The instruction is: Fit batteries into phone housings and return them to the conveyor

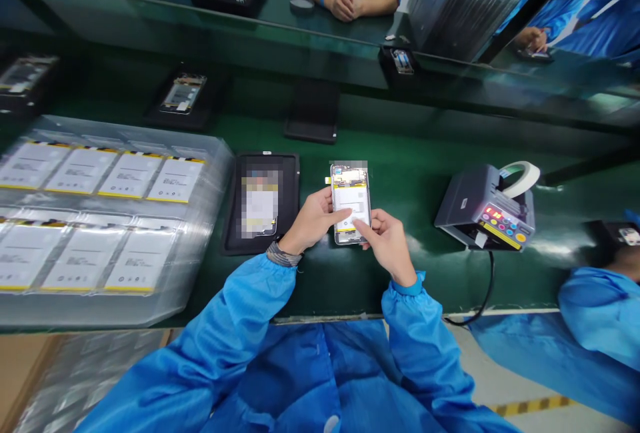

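Observation:
An opened phone body with a white battery in it is held upright between my two hands over the green bench. My left hand grips its left edge, the thumb lying on the battery. On the lower right edge, my right hand closes round the phone, its thumb also pressing on the battery face. Just left of my hands lies a black tray with another phone unit in it, partly blurred out. A clear plastic tray at the left carries rows of white batteries.
A tape dispenser with a white tape roll stands at the right, its cable hanging over the bench edge. Black trays line the back. Across the bench, a person's clasped hands rest; another person's sleeve is at the right.

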`<state>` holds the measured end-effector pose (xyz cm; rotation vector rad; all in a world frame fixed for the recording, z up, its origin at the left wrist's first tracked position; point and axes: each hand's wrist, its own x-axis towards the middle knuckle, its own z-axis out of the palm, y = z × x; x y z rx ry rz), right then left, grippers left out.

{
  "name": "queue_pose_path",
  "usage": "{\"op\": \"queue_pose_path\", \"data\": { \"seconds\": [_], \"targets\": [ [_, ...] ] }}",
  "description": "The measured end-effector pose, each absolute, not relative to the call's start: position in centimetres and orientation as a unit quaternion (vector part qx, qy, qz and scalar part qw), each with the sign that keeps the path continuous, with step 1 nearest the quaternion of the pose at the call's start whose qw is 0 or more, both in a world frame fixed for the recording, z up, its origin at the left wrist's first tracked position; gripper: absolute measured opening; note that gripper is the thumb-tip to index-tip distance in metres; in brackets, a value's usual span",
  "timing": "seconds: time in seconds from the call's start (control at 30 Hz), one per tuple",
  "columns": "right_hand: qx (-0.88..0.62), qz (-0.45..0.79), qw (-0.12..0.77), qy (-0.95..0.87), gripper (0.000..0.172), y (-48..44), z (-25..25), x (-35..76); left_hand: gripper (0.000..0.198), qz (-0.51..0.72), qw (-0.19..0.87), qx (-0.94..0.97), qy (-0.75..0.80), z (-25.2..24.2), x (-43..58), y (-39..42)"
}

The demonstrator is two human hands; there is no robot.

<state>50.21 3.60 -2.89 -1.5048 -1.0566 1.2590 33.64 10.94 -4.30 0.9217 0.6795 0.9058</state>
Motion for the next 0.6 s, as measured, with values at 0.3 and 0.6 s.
{"op": "queue_pose_path", "data": {
  "seconds": [0.3, 0.6],
  "targets": [
    [-0.571, 0.493, 0.488, -0.44, 0.051, 5.4, -4.6, 48.8, 0.064, 0.423, 0.728, 0.421, 0.338, -4.1, 32.5, 12.1],
    [-0.571, 0.435, 0.513, -0.47, 0.054, 9.3, -7.4, 49.2, 0.057, 0.389, 0.63, 0.475, 0.476, -3.4, 33.4, 19.7]
  ]
}}
